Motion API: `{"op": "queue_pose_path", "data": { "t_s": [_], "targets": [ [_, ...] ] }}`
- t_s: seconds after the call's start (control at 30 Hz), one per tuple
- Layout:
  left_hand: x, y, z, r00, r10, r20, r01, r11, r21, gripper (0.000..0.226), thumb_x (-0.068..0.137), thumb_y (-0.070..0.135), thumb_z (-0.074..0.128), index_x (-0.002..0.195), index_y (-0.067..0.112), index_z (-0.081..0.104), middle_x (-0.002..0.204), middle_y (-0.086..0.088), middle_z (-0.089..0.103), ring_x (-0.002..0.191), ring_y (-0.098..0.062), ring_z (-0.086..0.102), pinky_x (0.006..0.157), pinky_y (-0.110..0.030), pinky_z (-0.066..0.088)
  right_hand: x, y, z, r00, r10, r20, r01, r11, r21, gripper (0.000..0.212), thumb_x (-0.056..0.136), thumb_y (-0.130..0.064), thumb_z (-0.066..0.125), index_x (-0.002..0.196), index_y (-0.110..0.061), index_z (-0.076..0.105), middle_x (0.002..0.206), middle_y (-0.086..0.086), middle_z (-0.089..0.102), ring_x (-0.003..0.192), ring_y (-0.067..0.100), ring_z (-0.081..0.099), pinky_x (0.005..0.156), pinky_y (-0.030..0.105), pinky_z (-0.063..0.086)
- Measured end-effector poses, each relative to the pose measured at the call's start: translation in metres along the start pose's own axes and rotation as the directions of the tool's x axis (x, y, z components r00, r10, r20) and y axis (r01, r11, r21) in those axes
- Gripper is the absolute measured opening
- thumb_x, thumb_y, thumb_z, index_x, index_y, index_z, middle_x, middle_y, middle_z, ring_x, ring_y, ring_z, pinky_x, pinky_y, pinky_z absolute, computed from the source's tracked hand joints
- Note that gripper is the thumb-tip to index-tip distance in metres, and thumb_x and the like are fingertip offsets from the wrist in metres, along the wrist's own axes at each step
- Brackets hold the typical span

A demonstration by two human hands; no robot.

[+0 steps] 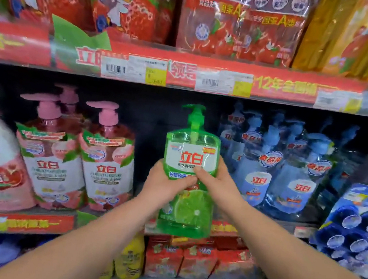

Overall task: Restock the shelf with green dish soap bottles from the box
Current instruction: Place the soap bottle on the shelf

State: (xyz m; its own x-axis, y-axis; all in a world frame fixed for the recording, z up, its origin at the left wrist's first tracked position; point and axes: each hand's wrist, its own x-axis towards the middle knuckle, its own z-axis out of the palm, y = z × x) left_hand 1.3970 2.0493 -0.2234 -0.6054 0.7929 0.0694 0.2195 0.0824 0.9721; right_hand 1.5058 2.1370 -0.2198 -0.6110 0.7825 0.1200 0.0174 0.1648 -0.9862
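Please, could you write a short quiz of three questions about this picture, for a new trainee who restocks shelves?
1. Multiple choice: what holds the green dish soap bottle? A) one hand only B) two hands C) no hand
2. True or false: behind the bottle, the shelf has a gap between the pink pump bottles and the blue pump bottles.
3. Fill in: the bottle's pump is at its ____ end.

Key
1. B: the left hand and the right hand both grip its middle.
2. True.
3. Top.
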Motion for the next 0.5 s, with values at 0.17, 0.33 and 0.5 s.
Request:
{"op": "queue_pose_path", "data": {
  "t_s": [0.17,0.33,0.5],
  "targets": [
    [0.039,-0.013,0.005,0.981,0.02,-0.192,-0.002,0.996,0.094,0.082,0.036,0.055,0.076,0.112,0.027,0.06,0.103,0.008,0.071,0.096,-0.012,0.067,0.087,-0.039,0.054,0.047,0.012,-0.005,0.994,-0.037,0.105,0.043,0.997,-0.06,0.052,0.087,-0.014,0.065,0.132,-0.024,0.038,0.122,-0.003,0.062,0.108,0.009,0.06,0.096,0.027,0.048],
    [0.072,-0.04,0.01,0.957,0.057,-0.285,-0.018,0.99,0.138,0.08,0.037,0.053,0.081,0.11,0.028,0.061,0.101,0.008,0.072,0.095,-0.011,0.068,0.084,-0.04,0.056,0.082,0.03,-0.005,0.984,-0.058,0.17,0.081,0.987,-0.136,0.07,0.085,-0.019,0.068,0.144,-0.028,0.032,0.117,-0.008,0.063,0.107,0.01,0.061,0.097,0.035,0.049],
    [0.09,-0.049,0.012,0.923,0.04,-0.382,-0.003,0.995,0.096,0.067,0.055,0.018,0.089,0.114,0.012,0.058,0.103,0.002,0.067,0.098,-0.018,0.066,0.083,-0.029,0.052,0.11,0.047,0.005,0.985,-0.047,0.168,0.066,0.992,-0.111,0.076,0.082,-0.016,0.071,0.145,-0.03,0.031,0.123,-0.002,0.063,0.112,0.017,0.06,0.096,0.041,0.05]
  ]
}}
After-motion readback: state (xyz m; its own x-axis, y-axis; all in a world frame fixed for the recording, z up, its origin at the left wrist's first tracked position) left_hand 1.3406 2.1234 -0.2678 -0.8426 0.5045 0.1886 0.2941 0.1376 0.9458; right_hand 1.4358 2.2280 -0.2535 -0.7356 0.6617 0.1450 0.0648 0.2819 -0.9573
